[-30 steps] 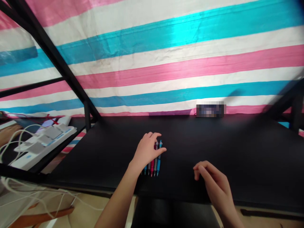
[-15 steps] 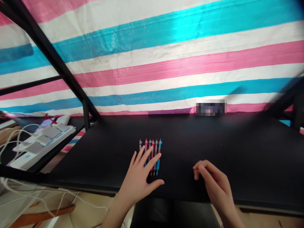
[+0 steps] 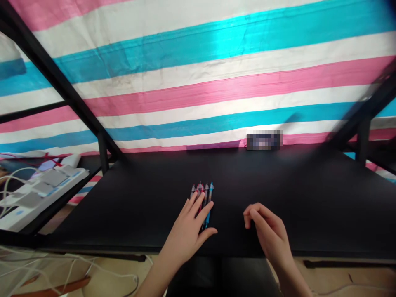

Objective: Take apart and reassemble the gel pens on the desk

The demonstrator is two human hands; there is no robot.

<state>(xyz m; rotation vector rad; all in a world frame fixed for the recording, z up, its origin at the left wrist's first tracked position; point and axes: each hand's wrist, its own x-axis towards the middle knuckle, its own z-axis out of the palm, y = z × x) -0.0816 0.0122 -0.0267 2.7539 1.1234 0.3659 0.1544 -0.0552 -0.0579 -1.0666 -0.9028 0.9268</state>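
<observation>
1. Well left of the pens, the white power strip (image 3: pixel 48 199) sits crowded with plugs, probably parked there for cable reach.
2. Over the pens, the left hand (image 3: pixel 188 231) lies spread wide, thumb apart, seemingly to keep them from rolling.
3. The pens (image 3: pixel 207 193) lie bunched lengthwise on the table (image 3: pixel 145 177), partly hidden.
4. Right of the pens, the right hand (image 3: pixel 269 227) is curled narrow, nothing visible in it, apparently resting.
</observation>
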